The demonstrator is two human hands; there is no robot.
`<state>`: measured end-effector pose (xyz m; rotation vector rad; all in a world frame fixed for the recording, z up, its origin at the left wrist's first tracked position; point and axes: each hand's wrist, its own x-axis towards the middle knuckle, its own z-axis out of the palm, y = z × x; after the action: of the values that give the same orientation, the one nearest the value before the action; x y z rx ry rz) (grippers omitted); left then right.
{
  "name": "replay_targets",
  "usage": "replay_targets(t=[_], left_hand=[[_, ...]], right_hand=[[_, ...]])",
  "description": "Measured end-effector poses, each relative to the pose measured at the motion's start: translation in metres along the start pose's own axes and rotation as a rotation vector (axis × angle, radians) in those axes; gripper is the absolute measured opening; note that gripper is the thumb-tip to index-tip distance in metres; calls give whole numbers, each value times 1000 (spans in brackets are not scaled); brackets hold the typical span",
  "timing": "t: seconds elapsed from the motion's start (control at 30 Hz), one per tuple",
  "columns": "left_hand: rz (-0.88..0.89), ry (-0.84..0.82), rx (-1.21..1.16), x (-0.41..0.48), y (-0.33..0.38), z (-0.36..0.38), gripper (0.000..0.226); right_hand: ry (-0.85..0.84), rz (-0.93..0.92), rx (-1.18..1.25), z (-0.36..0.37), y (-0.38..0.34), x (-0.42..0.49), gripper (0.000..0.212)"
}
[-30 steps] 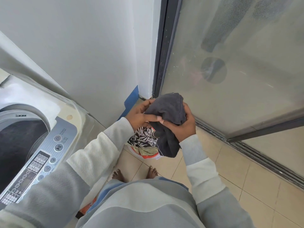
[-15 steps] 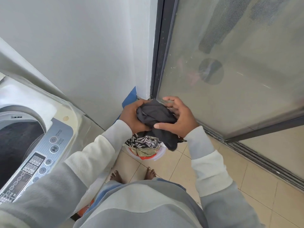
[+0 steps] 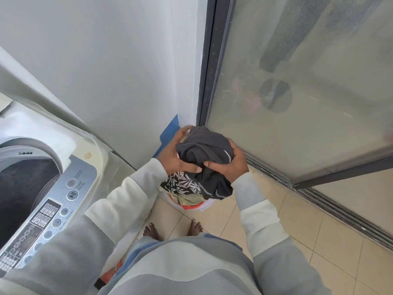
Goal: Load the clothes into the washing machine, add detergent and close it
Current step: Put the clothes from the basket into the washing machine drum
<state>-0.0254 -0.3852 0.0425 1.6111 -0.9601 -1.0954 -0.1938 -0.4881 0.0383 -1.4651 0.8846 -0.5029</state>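
Over tiled floor (image 3: 297, 231), left hand (image 3: 176, 155) and right hand (image 3: 231, 167) grip a bunched dark garment (image 3: 206, 145), tail hanging down.

Home laundry corner: washing machine (image 3: 42, 188), tiled floor (image 3: 319, 231).

1. Sweatshirt (image 3: 180, 271): grey and cream colour blocks, with a curved seam across the front.
2. Left sleeve (image 3: 119, 209): pale cuff, cream textured forearm, grey upper arm.
3. Right sleeve (image 3: 261, 222): the same bands.
4. Trousers (image 3: 136, 252): light blue denim.
5. Feet (image 3: 152, 231): bare.

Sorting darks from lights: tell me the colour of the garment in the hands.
The garment is dark grey with thin pale trim; seen in the head view.
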Motion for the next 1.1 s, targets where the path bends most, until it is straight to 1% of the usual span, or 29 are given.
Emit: replay_targets(t=[0.07,0.13,0.17,0.2,0.23,0.27,0.3,0.33,0.37,0.4,0.43,0.47,0.57,0.6,0.63,0.7,0.77,0.8,0.83,0.87,0.93,1.03,1.1], left_hand=[[85,-43,154,-1,11,-8,126],[114,-105,291,1,19,-5,129],[111,-97,328,2,22,-2,126],[105,-42,342,4,22,1,117],[100,39,332,5,23,2,103],[84,109,291,4,25,2,89],[57,161,220,3,28,0,80],[28,197,133,2,28,-2,75],[7,223,40,2,25,-4,72],[-1,247,-53,2,22,-7,70],[4,276,-120,2,18,-8,72],[10,299,-167,3,14,-9,75],[33,334,-255,2,19,2,80],[44,336,-264,0,22,8,80],[48,335,-269,-1,23,13,80],[27,285,-265,-3,20,18,82],[-20,149,-233,-2,16,12,97],[-33,76,-238,-3,17,7,104],[-30,41,-270,-4,18,1,107],[-28,55,-327,-4,20,-4,109],[-21,129,-444,-4,19,-11,108],[50,172,-406,-4,13,-7,84],[44,221,-482,-5,6,-5,66]], right_hand=[[-62,-56,-209,-4,-13,5,68],[-121,-117,-421,-2,-30,8,71],[-156,-131,-489,0,-37,10,75],[-200,-129,-525,1,-43,12,81],[-250,-122,-528,0,-49,12,87],[-286,-123,-501,-2,-53,13,92],[-292,-141,-449,-5,-58,13,93],[-261,-171,-384,-9,-59,12,88],[-214,-209,-311,-11,-59,11,79],[-162,-241,-244,-11,-57,8,69],[-114,-257,-185,-9,-53,5,63],[-73,-256,-129,-4,-48,2,65],[5,-250,38,15,-28,-7,87],[31,-238,99,22,-22,-8,90],[60,-214,176,28,-18,-8,90],[125,-113,348,36,-14,-7,81],[166,17,472,37,-12,-7,74],[172,78,501,36,-10,-5,73],[164,123,508,34,-9,-3,74],[145,147,479,32,-10,0,74],[58,108,316,30,-15,7,73],[-83,35,41,29,-31,17,76],[-183,32,-118,30,-45,25,78]])
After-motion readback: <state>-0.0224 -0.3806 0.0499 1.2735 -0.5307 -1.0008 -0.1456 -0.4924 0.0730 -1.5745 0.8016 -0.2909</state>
